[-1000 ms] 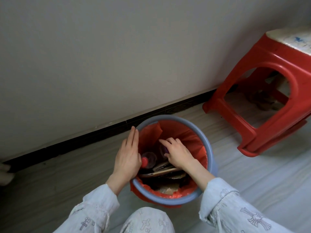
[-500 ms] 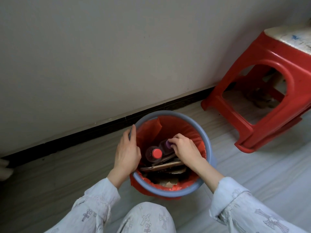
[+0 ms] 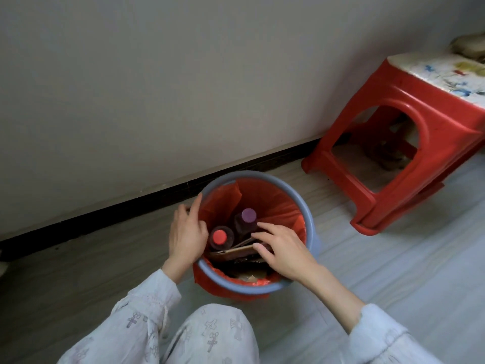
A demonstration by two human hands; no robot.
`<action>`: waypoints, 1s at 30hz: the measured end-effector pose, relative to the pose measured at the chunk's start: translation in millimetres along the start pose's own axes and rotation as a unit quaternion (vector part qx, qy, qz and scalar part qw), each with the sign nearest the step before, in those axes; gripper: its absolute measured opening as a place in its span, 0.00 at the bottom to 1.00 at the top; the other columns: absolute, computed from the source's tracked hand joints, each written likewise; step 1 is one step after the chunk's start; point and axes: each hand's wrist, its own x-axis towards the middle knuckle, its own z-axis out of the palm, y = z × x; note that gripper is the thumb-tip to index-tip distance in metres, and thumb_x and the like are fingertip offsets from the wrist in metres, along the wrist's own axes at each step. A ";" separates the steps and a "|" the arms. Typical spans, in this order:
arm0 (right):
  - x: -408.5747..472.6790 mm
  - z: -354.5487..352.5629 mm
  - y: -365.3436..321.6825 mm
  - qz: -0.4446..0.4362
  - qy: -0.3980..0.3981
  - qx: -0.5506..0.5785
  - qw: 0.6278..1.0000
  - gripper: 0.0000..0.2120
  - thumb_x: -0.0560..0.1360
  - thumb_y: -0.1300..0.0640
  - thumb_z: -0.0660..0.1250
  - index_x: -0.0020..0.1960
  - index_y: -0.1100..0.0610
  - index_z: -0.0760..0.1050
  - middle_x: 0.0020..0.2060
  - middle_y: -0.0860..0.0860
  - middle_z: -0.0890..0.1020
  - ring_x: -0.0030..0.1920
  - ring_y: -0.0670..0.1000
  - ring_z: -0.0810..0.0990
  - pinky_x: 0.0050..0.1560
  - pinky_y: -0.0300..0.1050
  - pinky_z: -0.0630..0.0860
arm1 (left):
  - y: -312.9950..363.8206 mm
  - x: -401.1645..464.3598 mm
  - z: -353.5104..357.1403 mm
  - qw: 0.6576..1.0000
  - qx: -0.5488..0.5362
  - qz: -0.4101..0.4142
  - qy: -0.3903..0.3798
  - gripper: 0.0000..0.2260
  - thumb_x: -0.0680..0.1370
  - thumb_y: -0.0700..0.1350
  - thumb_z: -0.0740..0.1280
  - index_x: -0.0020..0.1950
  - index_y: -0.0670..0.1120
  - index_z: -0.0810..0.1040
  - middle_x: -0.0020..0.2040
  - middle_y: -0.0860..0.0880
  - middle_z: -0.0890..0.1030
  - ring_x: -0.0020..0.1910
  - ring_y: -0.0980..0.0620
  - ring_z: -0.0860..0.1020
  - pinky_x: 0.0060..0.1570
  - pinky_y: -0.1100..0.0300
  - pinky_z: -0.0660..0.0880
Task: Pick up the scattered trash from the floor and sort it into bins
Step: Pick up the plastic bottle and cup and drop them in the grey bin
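Observation:
A blue-grey bin (image 3: 304,203) lined with a red bag stands on the floor by the wall. Inside it two dark bottles stand upright, one with a red cap (image 3: 219,237) and one with a purple cap (image 3: 248,215), beside flat brown cardboard (image 3: 233,252). My left hand (image 3: 186,232) rests on the bin's left rim, fingers flat along it. My right hand (image 3: 282,248) hovers over the bin's right side, fingers spread and empty, its fingertips just right of the purple-capped bottle and above the cardboard.
A red plastic stool (image 3: 409,143) with a paint-stained white top stands to the right against the wall. A black skirting strip (image 3: 131,208) runs along the wall base. My knee in pale patterned trousers (image 3: 210,334) is just in front of the bin.
My right hand let go of the purple-capped bottle and drew back to the right with fingers spread. Both bottles now stand upright in the bin. The left hand stayed on the rim.

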 end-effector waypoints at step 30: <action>79.6 -0.4 -29.0 -0.070 -0.035 -0.015 0.997 0.22 0.79 0.48 0.58 0.71 0.50 0.65 0.76 0.54 0.53 0.76 0.52 0.48 0.73 0.46 0.53 | -77.9 -5.0 -58.1 0.990 0.073 -0.124 -0.006 0.27 0.80 0.48 0.54 0.75 0.39 0.50 0.77 0.41 0.47 0.75 0.43 0.51 0.71 0.48 0.56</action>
